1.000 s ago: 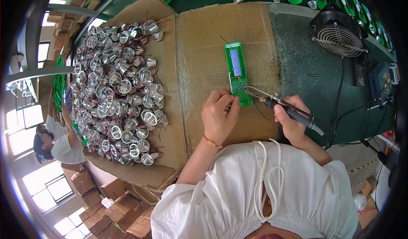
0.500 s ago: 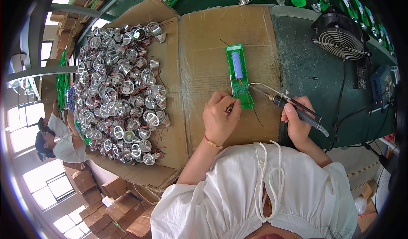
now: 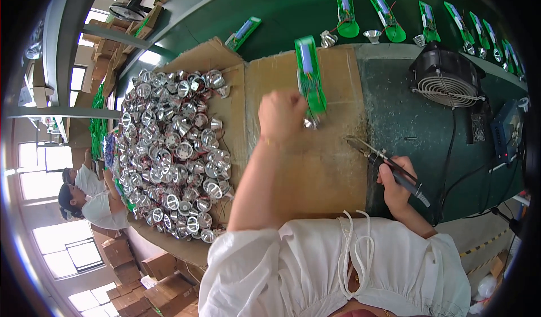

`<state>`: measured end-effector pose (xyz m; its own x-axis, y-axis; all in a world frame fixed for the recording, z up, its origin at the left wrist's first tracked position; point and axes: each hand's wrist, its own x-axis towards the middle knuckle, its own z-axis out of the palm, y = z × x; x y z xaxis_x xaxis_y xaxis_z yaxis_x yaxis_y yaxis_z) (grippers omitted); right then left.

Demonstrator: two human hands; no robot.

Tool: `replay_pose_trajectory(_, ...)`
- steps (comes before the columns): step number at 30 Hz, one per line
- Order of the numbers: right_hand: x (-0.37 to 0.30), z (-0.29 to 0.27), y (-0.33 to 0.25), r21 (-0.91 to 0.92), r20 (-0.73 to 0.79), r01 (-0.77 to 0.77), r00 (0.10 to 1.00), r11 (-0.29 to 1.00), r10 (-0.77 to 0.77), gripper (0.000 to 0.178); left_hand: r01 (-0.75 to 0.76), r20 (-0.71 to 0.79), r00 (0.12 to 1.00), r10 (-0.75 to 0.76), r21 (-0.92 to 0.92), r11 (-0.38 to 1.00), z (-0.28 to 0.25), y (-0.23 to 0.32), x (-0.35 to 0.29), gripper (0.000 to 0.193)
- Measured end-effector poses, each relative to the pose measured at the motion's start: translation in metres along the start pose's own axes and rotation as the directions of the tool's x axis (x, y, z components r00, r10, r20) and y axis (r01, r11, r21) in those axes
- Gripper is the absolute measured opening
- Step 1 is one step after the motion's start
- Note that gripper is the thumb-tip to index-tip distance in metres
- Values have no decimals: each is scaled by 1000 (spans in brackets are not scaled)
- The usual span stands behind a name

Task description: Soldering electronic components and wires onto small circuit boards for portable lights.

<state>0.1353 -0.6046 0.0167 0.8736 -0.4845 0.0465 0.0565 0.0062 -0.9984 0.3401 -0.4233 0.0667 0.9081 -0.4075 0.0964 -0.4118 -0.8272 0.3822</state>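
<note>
Cardboard [image 3: 332, 176], a flat brown, worn sheet, lies nearest at the centre, probably shielding the dark green bench [image 3: 394, 103] from heat. At 4 o'clock the right hand [image 3: 398, 186] grasps a black-and-grey soldering iron [image 3: 416, 193] like a pen, its tip angled toward 10 o'clock over the sheet, seemingly to keep it ready yet clear. Towards 12 o'clock the left hand [image 3: 280, 114], blurred, has its fingers curled onto the left edge of a long green plastic casing [image 3: 319, 98] with a lilac cylindrical battery [image 3: 306, 59]; the exact pinch cannot be made out. A silver cone reflector [image 3: 311, 122] shows at the casing's near end. At 9 o'clock, wired silver reflectors [image 3: 184, 149] are heaped on cardboard, likely for easy reach. A blue control box [image 3: 503, 131] sits at 3 o'clock, a black square fan [image 3: 451, 83] at 2, perhaps to draw off fumes, and spaced green casings [image 3: 347, 28] line the far side from 12 to 2. Compared with half a second ago, the casing is farther off, past the sheet's far edge, and the iron's tip is well apart from it.
</note>
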Motion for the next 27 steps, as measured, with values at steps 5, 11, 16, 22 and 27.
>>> replay_pose_trajectory(5, -1, 7, 1, 58, 22, -47, 999, 997, 46, 16, 142, -119, 982, -144, -28, 990, -2, -43, 141, 41)
replay_pose_trajectory(11, -3, -5, 14, 8, 33, -52, 998, 999, 52, 18, 420, -171, 904, -392, 521, 743, -4, -81, 202, 50)
replay_pose_trajectory(16, 2, 0, 6, -1, 50, -49, 998, 999, 49, 18, 269, -19, 941, -338, 648, 713, -9, -118, 203, 30)
replay_pose_trajectory(22, 2, 0, 5, 86, 26, -113, 993, 990, 111, 15, -45, -83, 995, 50, 66, 997, -38, -34, 103, 59)
replay_pose_trajectory(27, 3, 4, 2, 31, -8, -15, 1000, 999, 15, 15, 102, 141, 986, -94, -54, 993, -4, 19, -44, 75)
